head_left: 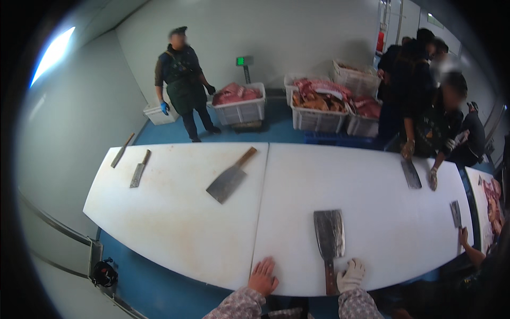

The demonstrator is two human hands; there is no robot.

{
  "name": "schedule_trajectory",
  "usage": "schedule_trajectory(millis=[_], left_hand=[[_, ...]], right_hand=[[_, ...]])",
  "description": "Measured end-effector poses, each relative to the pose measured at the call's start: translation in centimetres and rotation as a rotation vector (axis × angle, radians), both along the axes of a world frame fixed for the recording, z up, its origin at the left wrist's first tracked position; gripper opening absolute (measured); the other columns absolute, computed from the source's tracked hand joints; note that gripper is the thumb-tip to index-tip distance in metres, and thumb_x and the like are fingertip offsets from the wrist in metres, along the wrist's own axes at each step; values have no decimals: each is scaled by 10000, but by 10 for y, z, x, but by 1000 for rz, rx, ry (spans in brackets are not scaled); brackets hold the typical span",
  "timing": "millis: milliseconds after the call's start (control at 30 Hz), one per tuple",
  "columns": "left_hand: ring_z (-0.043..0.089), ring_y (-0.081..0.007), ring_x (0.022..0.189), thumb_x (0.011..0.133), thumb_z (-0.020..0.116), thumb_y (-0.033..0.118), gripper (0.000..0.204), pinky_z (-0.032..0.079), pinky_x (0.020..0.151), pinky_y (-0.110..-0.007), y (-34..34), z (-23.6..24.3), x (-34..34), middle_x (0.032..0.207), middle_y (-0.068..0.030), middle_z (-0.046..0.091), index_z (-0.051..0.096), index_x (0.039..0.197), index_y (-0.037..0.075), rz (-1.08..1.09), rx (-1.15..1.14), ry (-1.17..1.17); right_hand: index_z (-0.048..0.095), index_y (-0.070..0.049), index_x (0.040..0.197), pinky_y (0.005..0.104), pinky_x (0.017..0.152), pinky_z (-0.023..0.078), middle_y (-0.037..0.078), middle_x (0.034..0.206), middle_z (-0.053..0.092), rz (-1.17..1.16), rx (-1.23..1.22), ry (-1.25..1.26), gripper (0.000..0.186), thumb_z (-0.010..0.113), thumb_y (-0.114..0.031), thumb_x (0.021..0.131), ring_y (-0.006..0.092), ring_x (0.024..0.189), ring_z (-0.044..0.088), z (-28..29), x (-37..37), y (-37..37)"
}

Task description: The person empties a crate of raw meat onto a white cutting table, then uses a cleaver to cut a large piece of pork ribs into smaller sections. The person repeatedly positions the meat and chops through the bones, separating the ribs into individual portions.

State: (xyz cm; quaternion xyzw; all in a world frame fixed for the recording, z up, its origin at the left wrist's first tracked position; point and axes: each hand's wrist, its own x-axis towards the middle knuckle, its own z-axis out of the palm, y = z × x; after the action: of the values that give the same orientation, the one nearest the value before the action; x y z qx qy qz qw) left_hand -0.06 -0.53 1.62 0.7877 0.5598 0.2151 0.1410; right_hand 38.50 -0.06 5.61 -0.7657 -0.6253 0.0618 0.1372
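Bare, my left hand [263,276] rests on the near edge of the white cutting table [212,244], fingers stretched out and holding nothing. My right hand [351,275], in a white glove, lies on the board with its fingers extended. Just left of it is a large cleaver [330,234], its broad dark blade pointing away from me and its wooden handle [330,276] toward me. The glove sits beside that handle and is not wrapped around it; whether they touch, I cannot tell.
Farther off lie another broad cleaver [227,183], a smaller cleaver [141,169] and a narrow knife [122,150]. Co-workers at the right have hands by two more cleavers [410,174]. Behind, white crates [319,118] hold meat; one person [183,80] stands beyond the table.
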Motion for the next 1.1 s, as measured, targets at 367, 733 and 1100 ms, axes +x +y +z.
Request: schedule_trajectory(millis=[367,733,1100], left_hand=[[376,-347,1638,979,662,304,713,280,1358,-532,-3,-5,0,1759,-194,406,493,1597,-8,5,-26,18],[355,-356,1646,955,675,292,741,258,1367,-535,0,7,1,1742,-207,418,493,1594,-35,-6,-92,37],[341,-378,1653,942,703,254,757,263,1360,-556,1,5,1,1761,-205,385,459,1611,-3,-9,-73,15]], right_hand=[[678,-7,1302,578,1200,419,200,1457,585,-11,-5,-6,525,788,-151,809,415,1344,558,6,-5,0],[671,-26,1323,557,1187,434,167,1464,600,1,-9,-60,574,839,-199,802,421,1318,577,1,-2,2],[669,-20,1269,557,1155,459,193,1415,615,30,76,-72,493,768,-122,797,427,1287,594,7,-5,4]])
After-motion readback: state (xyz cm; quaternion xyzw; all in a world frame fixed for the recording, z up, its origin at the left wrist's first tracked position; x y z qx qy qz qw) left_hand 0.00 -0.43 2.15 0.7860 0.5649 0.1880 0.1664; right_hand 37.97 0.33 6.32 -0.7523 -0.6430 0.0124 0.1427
